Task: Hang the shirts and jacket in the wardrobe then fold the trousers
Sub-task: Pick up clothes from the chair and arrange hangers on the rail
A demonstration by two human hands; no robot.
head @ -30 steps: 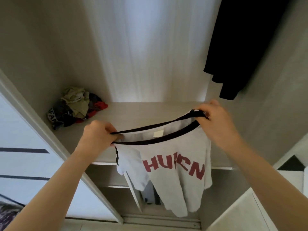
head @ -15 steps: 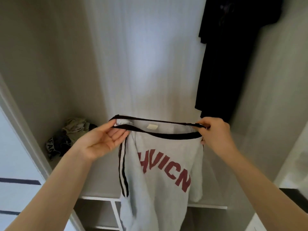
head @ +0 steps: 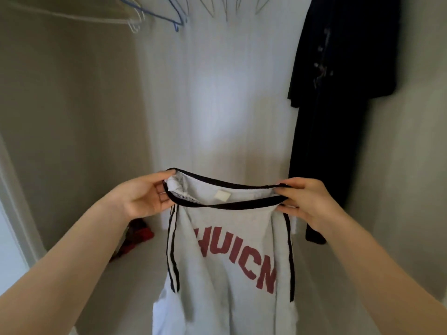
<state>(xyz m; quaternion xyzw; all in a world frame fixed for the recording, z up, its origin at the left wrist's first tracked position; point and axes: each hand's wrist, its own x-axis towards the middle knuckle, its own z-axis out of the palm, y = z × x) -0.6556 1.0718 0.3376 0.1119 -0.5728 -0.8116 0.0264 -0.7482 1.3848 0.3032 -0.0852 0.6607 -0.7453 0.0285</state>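
Note:
A light grey shirt [head: 225,267] with red letters, black neck trim and black side stripes hangs in front of me inside the wardrobe. My left hand [head: 142,197] pinches the left end of its neckline, palm turned up. My right hand [head: 304,201] pinches the right end, and the neck opening is stretched between them. A black garment [head: 338,93] hangs at the right of the wardrobe. Empty wire hangers [head: 169,13] hang along the top edge.
A heap of crumpled clothes [head: 135,238], partly red, lies on the wardrobe shelf [head: 135,286] behind my left forearm. The pale back wall [head: 217,93] and left side wall [head: 60,117] enclose the space.
The view has tilted upward, bringing the hangers into sight. Both hands have raised the shirt, still stretching its neckline, and the left fingers have closed on the trim.

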